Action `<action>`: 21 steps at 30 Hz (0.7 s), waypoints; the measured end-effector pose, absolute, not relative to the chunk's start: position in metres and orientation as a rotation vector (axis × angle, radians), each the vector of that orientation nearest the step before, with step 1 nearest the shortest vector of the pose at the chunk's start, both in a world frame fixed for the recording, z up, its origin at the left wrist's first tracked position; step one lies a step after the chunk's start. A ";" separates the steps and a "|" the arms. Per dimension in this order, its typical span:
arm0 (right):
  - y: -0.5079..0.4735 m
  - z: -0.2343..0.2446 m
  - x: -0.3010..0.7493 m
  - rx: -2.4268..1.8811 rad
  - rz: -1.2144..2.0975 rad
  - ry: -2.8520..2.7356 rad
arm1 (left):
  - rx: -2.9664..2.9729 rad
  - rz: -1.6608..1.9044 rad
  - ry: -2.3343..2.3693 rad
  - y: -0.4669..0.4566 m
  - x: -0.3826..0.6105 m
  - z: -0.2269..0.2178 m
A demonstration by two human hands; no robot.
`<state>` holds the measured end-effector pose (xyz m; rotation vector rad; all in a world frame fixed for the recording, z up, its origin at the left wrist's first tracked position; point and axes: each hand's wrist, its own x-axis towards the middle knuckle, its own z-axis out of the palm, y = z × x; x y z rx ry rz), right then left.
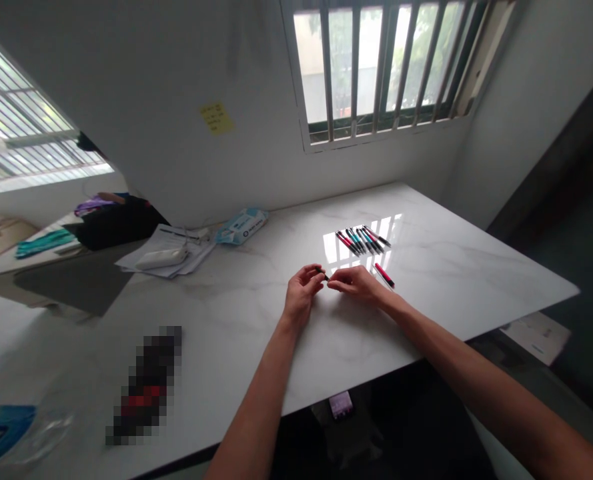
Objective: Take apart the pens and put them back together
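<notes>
Over the white marbled table [236, 293], my left hand [302, 292] pinches a short dark pen piece [319, 270] between thumb and fingers. Against the lower end of that piece, my right hand [356, 283] has its thumb and fingertips pressed together; the fingers partly cover what they grip. A red pen barrel [384, 275] lies just beyond the right hand, with a thin pale strip beside it, too small to name. Farther back, several pens [361, 241] with red, teal and black parts rest side by side in a row.
At the back left stand a blue and white wipes pack [242, 225] and papers [163, 252] with a white object on top. A pixelated dark shape [149, 387] and a clear plastic item with a blue label [3, 433] are at the near left. Below the edge is a phone [341, 405].
</notes>
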<state>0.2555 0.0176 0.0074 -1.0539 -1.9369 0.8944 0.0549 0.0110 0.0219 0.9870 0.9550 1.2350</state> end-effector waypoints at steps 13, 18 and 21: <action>-0.032 0.027 0.361 -1.582 0.347 -1.540 | 0.787 1.329 0.842 0.017 0.045 0.023; -0.051 0.011 0.375 -1.721 0.452 -1.615 | 0.829 1.323 0.819 0.015 0.048 0.025; -0.048 0.010 0.364 -1.757 0.462 -1.667 | 0.851 1.300 0.846 0.014 0.048 0.026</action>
